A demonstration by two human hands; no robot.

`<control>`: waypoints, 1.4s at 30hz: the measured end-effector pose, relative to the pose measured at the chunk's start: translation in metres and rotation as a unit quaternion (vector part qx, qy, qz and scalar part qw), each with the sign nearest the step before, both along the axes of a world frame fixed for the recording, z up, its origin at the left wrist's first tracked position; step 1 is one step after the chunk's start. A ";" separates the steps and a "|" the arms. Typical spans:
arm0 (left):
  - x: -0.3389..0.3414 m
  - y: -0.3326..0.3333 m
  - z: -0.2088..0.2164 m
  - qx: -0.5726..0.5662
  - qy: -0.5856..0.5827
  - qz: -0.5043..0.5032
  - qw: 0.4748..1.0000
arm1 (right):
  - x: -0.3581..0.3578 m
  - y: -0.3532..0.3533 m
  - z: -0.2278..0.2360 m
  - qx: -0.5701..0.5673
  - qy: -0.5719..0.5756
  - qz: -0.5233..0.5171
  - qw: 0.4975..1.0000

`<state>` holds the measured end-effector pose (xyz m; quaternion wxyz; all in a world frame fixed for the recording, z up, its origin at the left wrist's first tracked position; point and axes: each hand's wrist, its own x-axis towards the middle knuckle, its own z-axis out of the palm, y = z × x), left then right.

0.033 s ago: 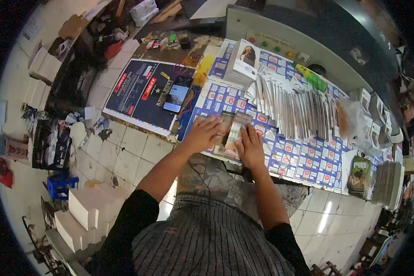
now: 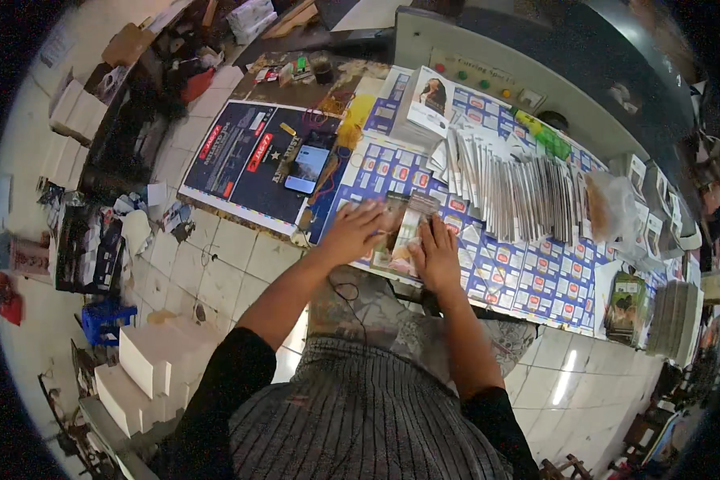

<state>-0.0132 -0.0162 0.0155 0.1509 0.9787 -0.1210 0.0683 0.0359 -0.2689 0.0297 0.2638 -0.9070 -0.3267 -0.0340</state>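
Note:
A folded printed leaflet (image 2: 402, 232), brown and green with a pale panel, lies on blue-and-white printed sheets (image 2: 504, 280) near the table's front edge. My left hand (image 2: 354, 233) is at the leaflet's left side, its fingers stretched out. My right hand (image 2: 438, 258) lies flat over the leaflet's right side, fingers extended. Neither hand grips anything. Beyond my right hand, a long row of folded leaflets (image 2: 528, 192) leans closely packed. A stack of white leaflets (image 2: 422, 112) with a picture on top stands behind that row.
A smartphone (image 2: 310, 166) with a lit screen rests on a dark poster (image 2: 244, 160) at left, near loose rubber bands (image 2: 328, 112). A plastic bag (image 2: 612, 208) and leaflet bundles (image 2: 656, 212) sit at right. A grey panel with buttons (image 2: 484, 84) borders the table's back.

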 end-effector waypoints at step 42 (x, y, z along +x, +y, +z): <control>0.011 0.023 0.026 -0.019 0.176 -0.093 0.980 | 0.003 0.037 0.000 -0.120 -0.060 0.053 0.989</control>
